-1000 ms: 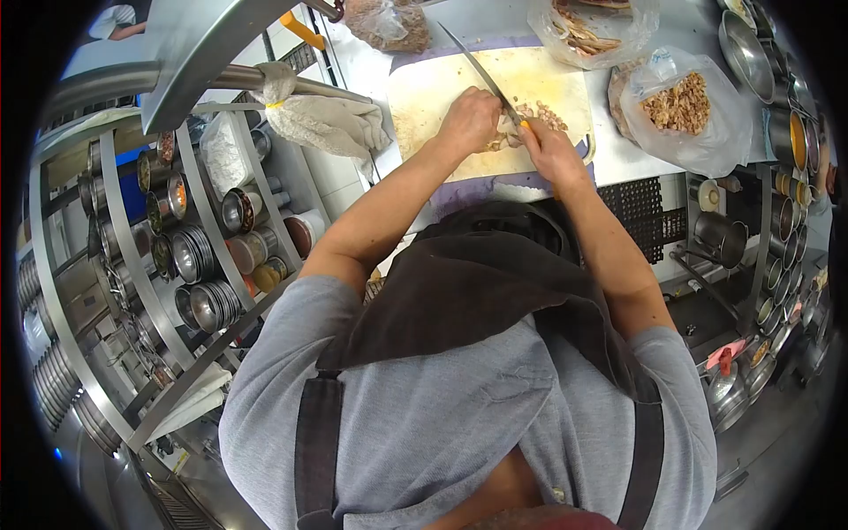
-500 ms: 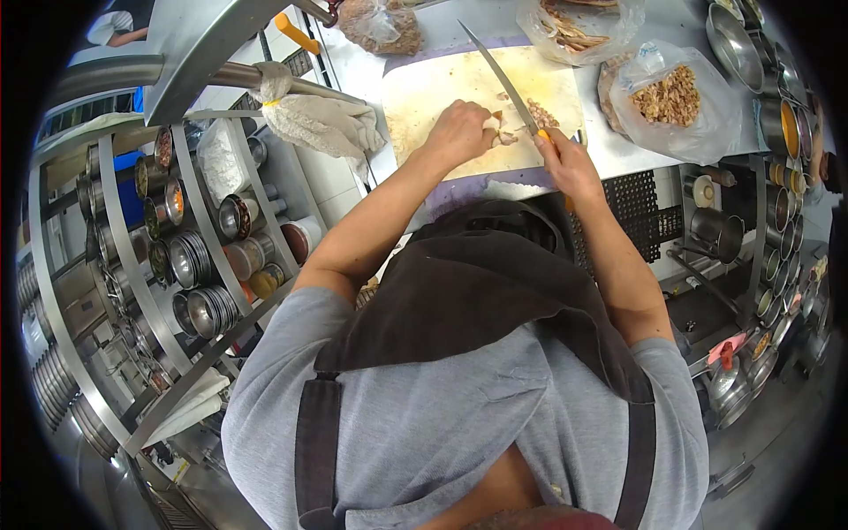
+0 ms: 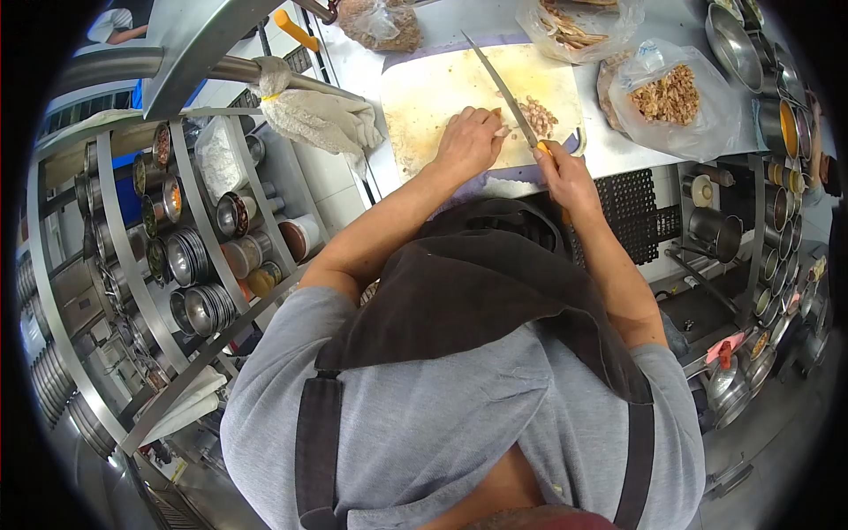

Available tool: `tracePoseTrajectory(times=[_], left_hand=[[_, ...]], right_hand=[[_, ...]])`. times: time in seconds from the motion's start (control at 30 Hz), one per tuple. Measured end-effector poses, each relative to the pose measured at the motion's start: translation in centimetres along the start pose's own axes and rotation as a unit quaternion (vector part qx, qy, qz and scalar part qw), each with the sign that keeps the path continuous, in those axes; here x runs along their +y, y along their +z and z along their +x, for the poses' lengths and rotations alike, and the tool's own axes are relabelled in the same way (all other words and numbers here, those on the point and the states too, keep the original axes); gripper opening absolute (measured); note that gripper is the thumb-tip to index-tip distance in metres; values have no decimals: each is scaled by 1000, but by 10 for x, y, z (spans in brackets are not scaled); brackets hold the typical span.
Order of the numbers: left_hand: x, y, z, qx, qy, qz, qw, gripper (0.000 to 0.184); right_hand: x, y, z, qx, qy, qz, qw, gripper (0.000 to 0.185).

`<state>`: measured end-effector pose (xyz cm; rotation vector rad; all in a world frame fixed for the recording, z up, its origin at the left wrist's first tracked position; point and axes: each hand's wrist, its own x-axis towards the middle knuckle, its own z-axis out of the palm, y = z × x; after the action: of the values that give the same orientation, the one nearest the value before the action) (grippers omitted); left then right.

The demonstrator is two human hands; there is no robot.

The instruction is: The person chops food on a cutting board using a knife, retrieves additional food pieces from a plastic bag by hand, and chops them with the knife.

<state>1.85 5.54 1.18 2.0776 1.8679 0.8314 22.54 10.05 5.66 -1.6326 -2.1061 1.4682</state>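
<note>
My right hand is wrapped round the yellow handle of a long kitchen knife, its blade slanting up and left across the board. My left hand, fingers curled, presses a pale brown piece of food against the cutting board, just left of the blade. Most of that piece is hidden under the fingers. To the right of the blade lies a small heap of chopped bits. The board is cream-coloured and stained, with a purple cloth under it.
An open plastic bag of chopped pieces stands right of the board. Behind it sits a bag of long strips; another filled bag is at back left. A white towel hangs from a rail. Racks of metal bowls stand at left.
Both hands have shifted slightly, the right one a little down with the knife. The chopped bits right of the blade are more spread out and show more.
</note>
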Motion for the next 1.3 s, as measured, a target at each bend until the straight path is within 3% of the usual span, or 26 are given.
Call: tracePoseTrajectory(times=[0.17,0.47,0.8,1.1,1.3], left_hand=[[3,-10,-2,-22,-25,18,999,18],[-8,4,-3,-7,-6,-19,1000,8],[-5,1,-6,5,-22,-10,1000,6],[-8,1,-1,-11,-12,2,1000,11],[-8,-23,-12,-50,-63,28,996,17]], right_hand=[[-5,3,-2,12,-95,-53,994,38],[2,20,14,16,-143,-86,986,32],[-12,12,8,8,-100,-44,994,30],[-1,27,21,22,-145,-53,988,30],[-19,12,3,6,-111,-35,993,31]])
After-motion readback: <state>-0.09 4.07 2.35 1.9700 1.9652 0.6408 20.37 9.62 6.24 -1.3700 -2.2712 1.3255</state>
